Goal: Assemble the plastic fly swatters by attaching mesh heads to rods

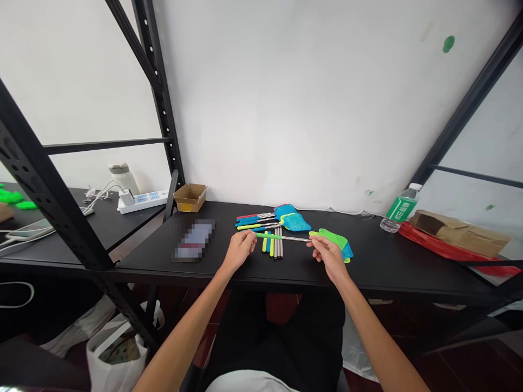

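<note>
My left hand (241,249) is closed around the end of a green-handled fly swatter rod (268,236). The thin metal part of that rod runs right to my right hand (326,255), which pinches its far end. Below the rod lie loose blue and yellow-green handles (268,245) and several metal tubes (278,249). Behind it, assembled fly swatters (294,218) with blue heads and colored handles are stacked. Just beyond my right hand sits a pile of green and blue swatter heads (334,239), partly hidden by the hand.
A blurred flat object (195,240) and a small open cardboard box (190,197) are on the left of the black table (384,267). To the right stand a water bottle (401,208) and a brown package (460,233) on red plastic. Black metal shelf posts (53,179) frame both sides.
</note>
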